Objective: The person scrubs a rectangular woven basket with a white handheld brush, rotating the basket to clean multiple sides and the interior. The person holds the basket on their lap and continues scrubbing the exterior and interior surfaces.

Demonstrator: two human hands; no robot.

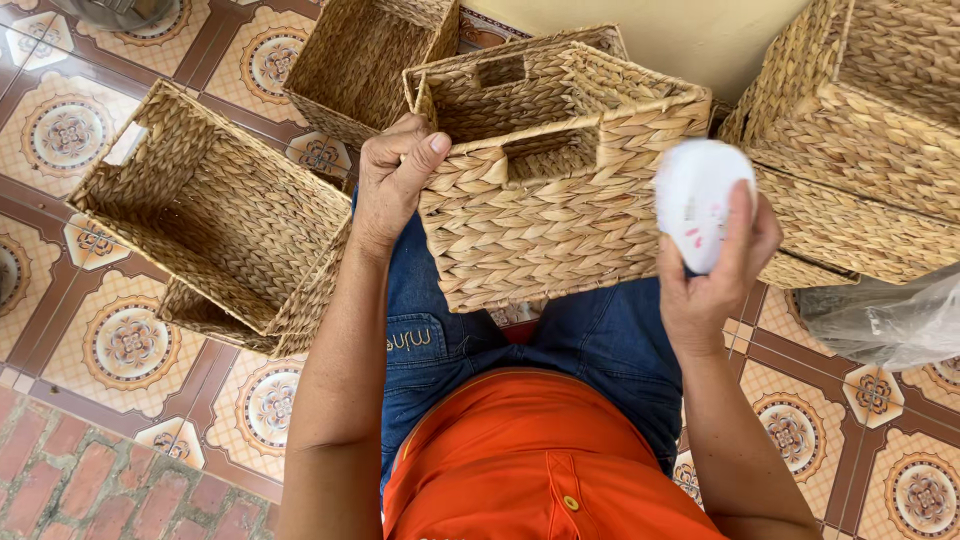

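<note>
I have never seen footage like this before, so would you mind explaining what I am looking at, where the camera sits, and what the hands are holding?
There is no machine here: a person works with two bare hands, and the single picture comes from a camera on that person's head, looking down over an orange shirt and blue jeans.

The left hand grips the rim of a rectangular woven straw basket with cut-out handles, which rests on the person's lap. The right hand holds a small white rounded object; what exactly it is cannot be told.

Around them, on a patterned tiled floor, are more baskets of the same weave: an empty one lying tilted at the left, another behind, and a stack at the right, beside some clear plastic wrap.
</note>
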